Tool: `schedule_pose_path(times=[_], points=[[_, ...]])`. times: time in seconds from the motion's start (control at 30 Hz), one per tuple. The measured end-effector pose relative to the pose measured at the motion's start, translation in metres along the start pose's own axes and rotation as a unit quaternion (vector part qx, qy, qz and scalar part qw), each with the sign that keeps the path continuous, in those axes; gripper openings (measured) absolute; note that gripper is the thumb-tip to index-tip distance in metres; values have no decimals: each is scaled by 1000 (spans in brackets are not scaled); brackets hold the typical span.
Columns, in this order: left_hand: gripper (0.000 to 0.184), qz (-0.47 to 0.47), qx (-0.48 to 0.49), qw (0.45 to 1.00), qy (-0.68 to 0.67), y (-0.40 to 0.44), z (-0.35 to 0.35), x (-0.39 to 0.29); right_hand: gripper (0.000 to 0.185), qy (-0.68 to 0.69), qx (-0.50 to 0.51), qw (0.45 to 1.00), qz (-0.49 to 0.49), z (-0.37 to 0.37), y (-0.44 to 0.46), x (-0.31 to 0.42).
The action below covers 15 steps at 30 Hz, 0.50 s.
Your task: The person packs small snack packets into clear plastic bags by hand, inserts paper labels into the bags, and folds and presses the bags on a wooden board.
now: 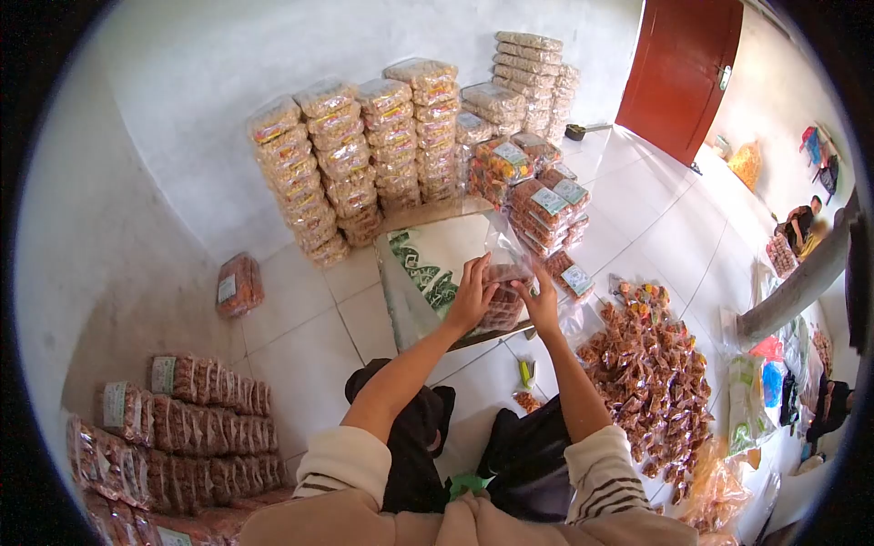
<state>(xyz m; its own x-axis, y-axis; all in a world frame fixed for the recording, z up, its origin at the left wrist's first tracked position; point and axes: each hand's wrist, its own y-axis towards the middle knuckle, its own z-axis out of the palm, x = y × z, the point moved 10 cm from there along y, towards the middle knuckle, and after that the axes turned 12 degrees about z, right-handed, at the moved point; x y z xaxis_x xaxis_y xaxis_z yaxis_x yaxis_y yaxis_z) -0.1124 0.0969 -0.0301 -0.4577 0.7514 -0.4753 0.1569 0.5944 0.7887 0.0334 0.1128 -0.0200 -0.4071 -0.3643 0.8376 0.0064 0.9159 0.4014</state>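
Observation:
A clear plastic bag of brown snack packs [503,311] stands near the front right corner of a low table [393,305]. My left hand [472,293] is closed on the bag's left side, near its upper edge. Opposite it, my right hand [542,297] grips the right side with its fingers bent over the plastic. Loose clear film rises behind the bag. The tabletop carries a pale sheet with a green leafy print [428,273].
Tall stacks of packaged snacks [341,150] line the wall. Labelled brown packs [551,205] lie behind the table. A heap of small brown packets [646,373] covers the floor at right, with bundled packs [209,419] at left. Other people [801,227] sit far right.

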Motion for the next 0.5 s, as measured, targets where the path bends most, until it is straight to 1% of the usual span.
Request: schedule_pose_path(times=[0.03, 0.07, 0.13, 0.2, 0.27, 0.33, 0.37, 0.4, 0.43, 0.47, 0.5], points=[[54, 32, -5, 999, 12, 2, -3, -6, 53, 3, -1, 1000, 17, -2, 0, -1], [54, 30, -4, 999, 12, 3, -5, -5, 49, 6, -2, 999, 34, -3, 0, -3], [46, 30, 21, 999, 2, 3, -3, -6, 46, 21, -13, 999, 24, -1, 3, -12], [45, 16, 34, 999, -19, 2, -3, -4, 43, 36, -25, 999, 15, -3, 5, -18], [44, 2, 46, 998, -41, 3, 0, -1, 41, 42, -15, 998, 35, -2, 7, -25], [46, 36, 47, 998, -24, 5, -1, -6, 41, 65, -17, 997, 33, -3, 9, -20], [46, 34, 48, 998, -24, 5, 1, -6, 40, 87, -20, 996, 29, -5, 8, -18], [49, 51, 20, 998, -7, 7, -4, -11, 40, 83, -10, 995, 51, -4, 9, -22], [51, 68, -9, 998, 10, 10, -8, -15, 40, 82, -10, 995, 52, -2, 9, -24], [51, 67, -9, 998, 10, 12, -7, -16, 42, 99, -8, 994, 54, -1, 9, -25], [53, 69, -32, 997, 9, 13, -10, -16, 45, 116, -7, 992, 56, -1, 9, -23]])
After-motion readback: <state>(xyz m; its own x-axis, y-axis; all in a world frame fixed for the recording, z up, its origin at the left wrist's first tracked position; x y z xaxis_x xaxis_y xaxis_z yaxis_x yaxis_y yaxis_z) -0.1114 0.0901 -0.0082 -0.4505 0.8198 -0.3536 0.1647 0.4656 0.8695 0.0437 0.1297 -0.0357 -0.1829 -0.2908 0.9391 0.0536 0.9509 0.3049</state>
